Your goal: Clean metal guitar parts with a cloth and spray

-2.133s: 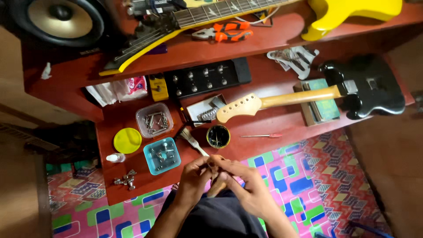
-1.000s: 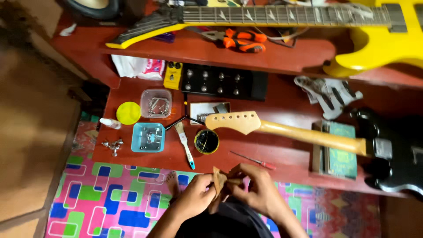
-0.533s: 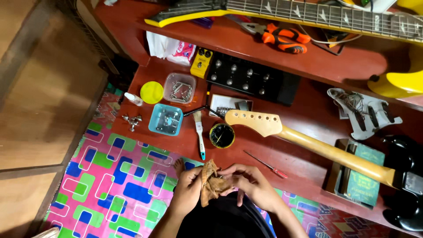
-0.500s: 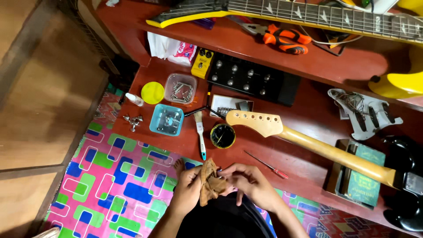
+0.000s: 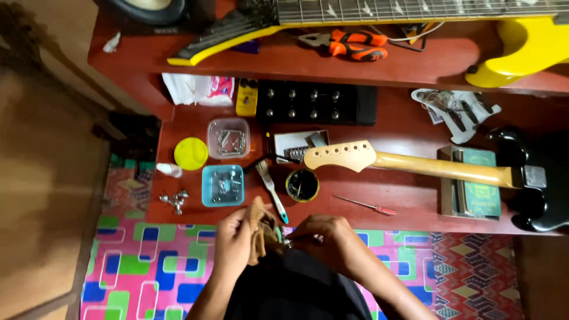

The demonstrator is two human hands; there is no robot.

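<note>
the view shifted right; left hand (image 5: 234,246) still clamps brown cloth (image 5: 257,237), right hand (image 5: 320,237) pinches a small part; blue tray (image 5: 222,185) holds screws.

Landmark: round tin (image 5: 302,185) on the table (image 5: 403,118).
Left of tin: brush (image 5: 271,191), then square tray (image 5: 222,185).
Right of tin: screwdriver (image 5: 364,205).
Behind tin: guitar neck (image 5: 409,163).
Before tin: both hands, left hand (image 5: 234,243), right hand (image 5: 323,239).

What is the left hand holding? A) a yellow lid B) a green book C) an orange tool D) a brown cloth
D: the left hand grips a crumpled brown cloth, with the right hand close beside it.
</note>
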